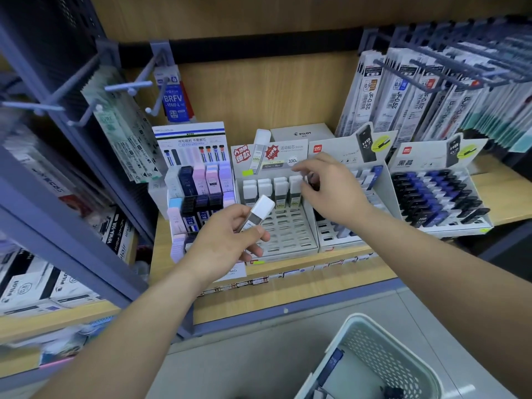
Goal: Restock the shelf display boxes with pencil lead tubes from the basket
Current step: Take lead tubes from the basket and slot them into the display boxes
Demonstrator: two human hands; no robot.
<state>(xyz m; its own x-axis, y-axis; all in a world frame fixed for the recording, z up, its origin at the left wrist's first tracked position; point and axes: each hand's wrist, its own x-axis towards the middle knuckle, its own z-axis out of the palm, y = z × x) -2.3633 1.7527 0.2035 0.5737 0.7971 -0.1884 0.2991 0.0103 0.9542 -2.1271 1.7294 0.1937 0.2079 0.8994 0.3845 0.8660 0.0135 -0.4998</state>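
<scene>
My left hand grips a white-capped pencil lead tube, tilted, in front of the middle grey display box. That box holds two back rows of white-capped tubes; its front slots stand bare. My right hand hovers over the box's right back corner with fingers spread, and I cannot see anything in them. The pale green perforated basket sits at the bottom right, with a blue tube and a few more inside.
Left of the grey box stands a display of pastel and dark tubes. Two deli boxes with blue, black and white tubes stand to the right. Hanging refill packs and metal hooks project above the wooden shelf.
</scene>
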